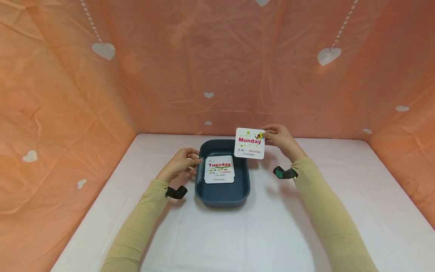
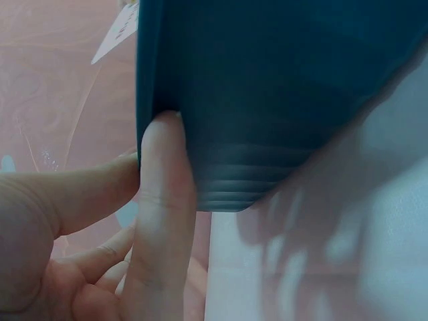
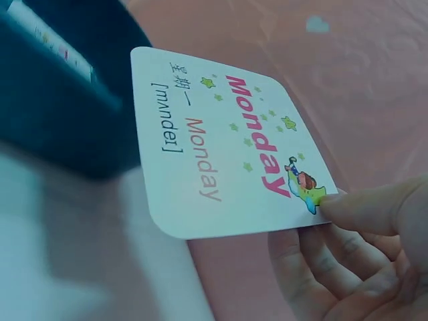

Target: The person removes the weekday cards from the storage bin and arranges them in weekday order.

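Observation:
A white flashcard (image 1: 249,150) printed "Monday" hangs over the right rim of a dark blue plastic basin (image 1: 224,198). My right hand (image 1: 280,140) pinches its right edge, thumb on the printed face and fingers behind, as the right wrist view shows on the card (image 3: 194,154). Inside the basin lies a "Tuesday" card (image 1: 219,168), overlapping another card (image 1: 223,180) whose lower strip peeks out. At the basin's left side, my left hand (image 1: 180,164) pinches the rim; in the left wrist view a finger (image 2: 164,200) lies along the outer wall and the thumb is at the edge.
The basin stands on a white-covered table (image 1: 210,241). Behind and on both sides rises an orange-pink cloth (image 1: 190,64) with white hearts. Black straps with small devices sit on both wrists, the right one (image 1: 285,173) near the basin's right side.

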`<state>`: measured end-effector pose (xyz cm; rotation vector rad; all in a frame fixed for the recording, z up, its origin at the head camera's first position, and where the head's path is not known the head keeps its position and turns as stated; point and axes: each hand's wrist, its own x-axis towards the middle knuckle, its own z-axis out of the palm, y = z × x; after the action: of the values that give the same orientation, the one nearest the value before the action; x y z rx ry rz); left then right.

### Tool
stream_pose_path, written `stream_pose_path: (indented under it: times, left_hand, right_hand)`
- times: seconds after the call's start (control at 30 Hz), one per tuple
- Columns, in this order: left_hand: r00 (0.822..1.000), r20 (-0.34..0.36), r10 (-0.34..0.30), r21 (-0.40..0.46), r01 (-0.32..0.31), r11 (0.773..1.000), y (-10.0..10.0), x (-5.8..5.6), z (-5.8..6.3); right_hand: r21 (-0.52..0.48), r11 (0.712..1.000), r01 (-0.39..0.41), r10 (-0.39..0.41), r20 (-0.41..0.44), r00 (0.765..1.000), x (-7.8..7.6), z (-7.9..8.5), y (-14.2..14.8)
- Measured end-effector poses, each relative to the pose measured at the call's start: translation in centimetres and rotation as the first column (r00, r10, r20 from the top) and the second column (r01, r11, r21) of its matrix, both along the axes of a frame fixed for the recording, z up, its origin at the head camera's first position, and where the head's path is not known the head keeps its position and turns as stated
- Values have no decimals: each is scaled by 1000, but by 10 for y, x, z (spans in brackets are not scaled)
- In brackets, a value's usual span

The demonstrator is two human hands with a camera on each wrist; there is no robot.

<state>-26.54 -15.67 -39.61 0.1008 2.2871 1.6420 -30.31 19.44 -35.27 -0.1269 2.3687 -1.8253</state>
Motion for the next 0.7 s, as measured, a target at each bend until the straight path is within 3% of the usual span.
stream_pose_path:
  times: [0.43, 0.7]
  left_hand:
    - [1000, -5, 4, -19, -5, 1000, -2, 0, 2]
    - [999, -30, -18, 23, 18, 1000, -2, -1, -1]
  right_hand:
    - [-7, 1000, 17, -16, 48, 999, 4, -13, 44]
    - [35, 999, 4, -9, 142, 990, 6, -31, 59]
